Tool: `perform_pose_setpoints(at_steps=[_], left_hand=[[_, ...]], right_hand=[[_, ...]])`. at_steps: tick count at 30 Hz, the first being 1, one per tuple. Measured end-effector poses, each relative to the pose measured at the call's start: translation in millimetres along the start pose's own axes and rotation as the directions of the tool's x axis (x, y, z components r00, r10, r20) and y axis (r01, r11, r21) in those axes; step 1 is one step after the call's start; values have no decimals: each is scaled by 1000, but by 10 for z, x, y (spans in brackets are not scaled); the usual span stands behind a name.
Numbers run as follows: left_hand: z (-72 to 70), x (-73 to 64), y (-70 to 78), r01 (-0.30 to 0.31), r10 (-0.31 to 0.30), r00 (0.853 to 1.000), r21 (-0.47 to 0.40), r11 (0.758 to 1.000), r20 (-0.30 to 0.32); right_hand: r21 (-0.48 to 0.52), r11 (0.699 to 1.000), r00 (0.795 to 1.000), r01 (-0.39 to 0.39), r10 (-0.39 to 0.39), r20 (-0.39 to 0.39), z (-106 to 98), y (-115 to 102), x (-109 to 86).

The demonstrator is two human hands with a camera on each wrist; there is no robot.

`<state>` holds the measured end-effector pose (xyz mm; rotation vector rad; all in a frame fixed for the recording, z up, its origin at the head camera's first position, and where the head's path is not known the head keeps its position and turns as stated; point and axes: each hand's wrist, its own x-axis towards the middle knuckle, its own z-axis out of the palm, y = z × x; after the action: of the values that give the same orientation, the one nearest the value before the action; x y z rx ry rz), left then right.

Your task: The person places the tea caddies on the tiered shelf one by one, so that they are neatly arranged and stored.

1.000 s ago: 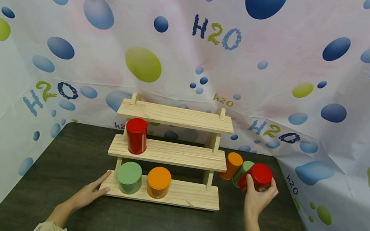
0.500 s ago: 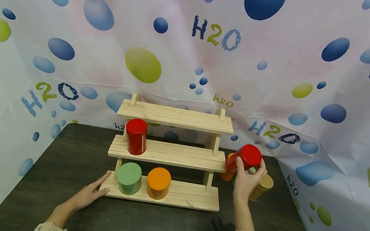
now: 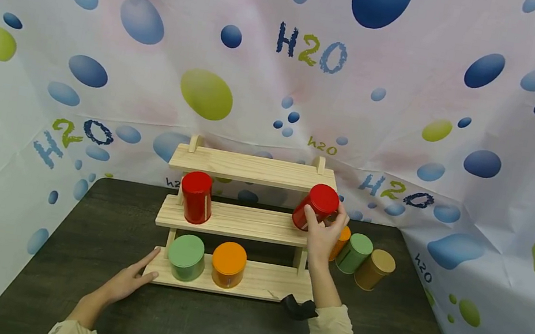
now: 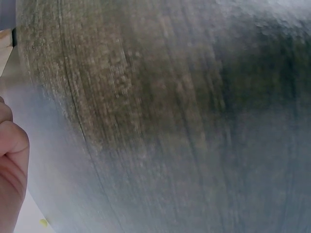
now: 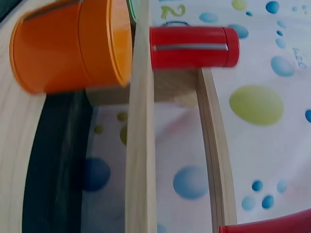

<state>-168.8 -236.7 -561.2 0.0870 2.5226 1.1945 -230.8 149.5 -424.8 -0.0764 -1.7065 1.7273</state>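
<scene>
One red can (image 3: 324, 199) sits in the grip of the right hand (image 3: 323, 239), pinched between thumb and fingers; over the last second it has travelled left from the group on the right of the worktop (image 3: 200, 326) to the right end of the middle shelf (image 3: 248, 222). I judge the carry nearly complete, though whether the base touches the wood I cannot tell. The can lies at the far end of the hand, its top leaning right. Just right of it and nearer stand a slim orange can (image 3: 342, 237), a slim green can (image 3: 354, 254) and a tan can (image 3: 374, 270). Well left on the same shelf is another red can (image 3: 196, 198); below, a squat green tin (image 3: 187, 257) and a squat orange tin (image 3: 228, 265) stand on the bottom shelf (image 3: 275, 285). The left hand (image 3: 124, 283), unmoved, holds nothing, fingers resting at that shelf's left end.
</scene>
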Motion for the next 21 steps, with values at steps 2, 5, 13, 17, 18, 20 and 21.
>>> perform_pose_setpoints(at_steps=[2, 5, 13, 17, 18, 20, 21], left_hand=[[-2, 1, -4, 1, -2, 1000, 5, 1000, 2], [-7, 7, -7, -2, 2, 1000, -1, 1000, 4], [-11, 16, 3, -8, 8, 1000, 0, 1000, -9], [-7, 9, -6, -8, 8, 1000, 1, 1000, -12], [-8, 7, -8, -7, 7, 1000, 1, 1000, -12], [-9, 0, -8, -3, 3, 1000, 5, 1000, -10], [-10, -2, -7, -5, 5, 1000, 5, 1000, -8]], right_hand=[[-3, 1000, 1000, -3, 3, 30, 81, 4, -43], [-2, 1000, 997, -9, 9, 77, 193, 22, -104], [35, 999, 973, -34, 25, 228, 472, -82, -223], [27, 997, 955, -67, 56, 293, 568, -277, -291], [25, 997, 950, -68, 57, 307, 593, -288, -304], [19, 996, 941, -82, 72, 329, 639, -354, -341], [17, 996, 938, -86, 75, 338, 662, -363, -353]])
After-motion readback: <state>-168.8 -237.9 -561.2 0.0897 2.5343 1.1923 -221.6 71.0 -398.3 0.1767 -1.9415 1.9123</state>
